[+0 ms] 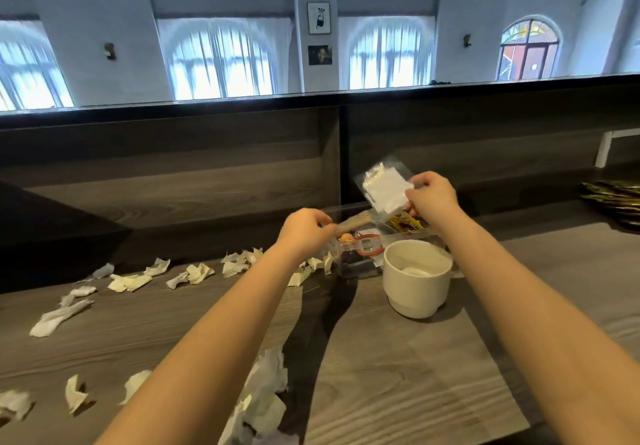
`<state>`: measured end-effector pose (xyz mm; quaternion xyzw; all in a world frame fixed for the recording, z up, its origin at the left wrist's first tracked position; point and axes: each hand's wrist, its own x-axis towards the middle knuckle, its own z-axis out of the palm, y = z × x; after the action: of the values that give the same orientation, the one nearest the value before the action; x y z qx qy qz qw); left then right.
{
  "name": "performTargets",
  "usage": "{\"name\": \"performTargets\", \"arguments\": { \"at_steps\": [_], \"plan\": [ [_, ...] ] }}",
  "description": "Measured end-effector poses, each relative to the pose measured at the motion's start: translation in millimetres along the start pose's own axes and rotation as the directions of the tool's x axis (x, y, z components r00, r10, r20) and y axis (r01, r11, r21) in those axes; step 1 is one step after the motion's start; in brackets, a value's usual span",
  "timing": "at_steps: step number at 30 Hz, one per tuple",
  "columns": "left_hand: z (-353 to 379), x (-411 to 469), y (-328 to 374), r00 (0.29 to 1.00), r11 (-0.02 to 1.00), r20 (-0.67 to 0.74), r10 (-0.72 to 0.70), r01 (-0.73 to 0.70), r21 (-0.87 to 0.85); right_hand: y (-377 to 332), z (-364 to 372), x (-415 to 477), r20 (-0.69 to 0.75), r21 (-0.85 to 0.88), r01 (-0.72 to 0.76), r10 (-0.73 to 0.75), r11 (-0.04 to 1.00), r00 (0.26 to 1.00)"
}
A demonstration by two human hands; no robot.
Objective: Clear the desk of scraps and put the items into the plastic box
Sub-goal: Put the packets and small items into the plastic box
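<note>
While both of our arms reach out over the grey wood-grain desk [398, 375], our right hand [431, 198] holds a clear plastic packet [382, 188] with white contents, fingers pinched together on its right edge, and the packet is raised and tilted above the far end of the clear plastic box [356, 264]. Our left hand [304, 233] is at the box's left side with its fingers closed on a light wooden stick-like piece [353, 222] that lies slantwise over the box; we cannot tell exactly what that piece is. Inside the box we see a red ring [369, 250], a small orange object [346, 237] and a yellow packet [405, 224], with something dark on the bottom. A white cup [415, 281] stands on the desk just in front of the box, touching or nearly touching its near wall. Torn paper scraps [194, 273] lie strewn in a band to the left of the box, and more scraps [266, 399] lie near the front edge between our forearms. A dark partition [173, 174] rises behind the desk.
</note>
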<state>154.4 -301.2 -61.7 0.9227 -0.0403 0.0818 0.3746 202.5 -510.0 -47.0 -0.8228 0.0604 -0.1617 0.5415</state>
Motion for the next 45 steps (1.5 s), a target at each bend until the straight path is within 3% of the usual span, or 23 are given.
{"name": "performTargets", "arguments": {
  "at_steps": [3,6,8,10,12,14,18,21,25,33,45],
  "plan": [
    [13.2,-1.0,-4.6,0.997,0.995,0.075,-0.024,0.016,0.098,15.9,-3.8,1.9,0.003,-0.347,-0.01,0.012,0.938,1.0],
    [16.0,-0.2,-6.3,0.997,0.991,0.075,-0.029,0.019,0.131,16.1,1.4,-5.8,0.016,-0.735,0.087,-0.112,0.673,0.994],
    [14.4,0.4,-6.3,0.996,0.988,0.084,-0.026,0.013,0.153,15.8,6.7,-6.2,0.059,-0.817,0.185,-0.24,0.546,0.969],
    [13.4,1.1,-6.7,0.995,0.984,0.096,-0.013,-0.005,0.178,15.3,9.8,-4.6,0.182,-0.74,0.301,-0.251,0.602,0.951],
    [13.1,1.0,-7.6,0.995,0.981,0.103,0.004,-0.025,0.193,14.2,9.8,-5.0,0.373,-0.629,0.358,-0.137,0.69,0.918],
    [12.3,0.7,-8.3,0.995,0.979,0.102,0.01,-0.031,0.203,11.3,10.3,-6.7,0.502,-0.623,0.377,-0.02,0.685,0.865],
    [8.3,-2.0,-3.7,0.991,0.964,0.13,0.019,-0.053,0.262,7.0,12.7,-7.8,0.491,-0.624,0.346,0.006,0.701,0.871],
    [-0.2,-9.6,1.9,0.987,0.956,0.156,0.039,-0.083,0.281,-2.8,16.0,-18.7,0.461,-0.568,0.35,-0.064,0.745,0.885],
    [-23.9,-24.8,1.7,0.994,0.948,0.092,0.061,-0.086,0.307,-23.9,26.3,-47.9,0.473,-0.478,0.415,-0.171,0.774,0.864],
    [-83.8,-76.1,-22.7,0.998,0.941,-0.056,0.013,0.007,0.338,-59.7,63.9,-133.1,0.501,-0.483,0.597,-0.357,0.64,0.788],
    [-141.7,-208.3,-121.5,0.974,0.95,-0.211,-0.084,0.142,0.278,-87.6,139.6,-264.0,0.618,-0.325,0.662,-0.379,0.675,0.689]
  ]
}}
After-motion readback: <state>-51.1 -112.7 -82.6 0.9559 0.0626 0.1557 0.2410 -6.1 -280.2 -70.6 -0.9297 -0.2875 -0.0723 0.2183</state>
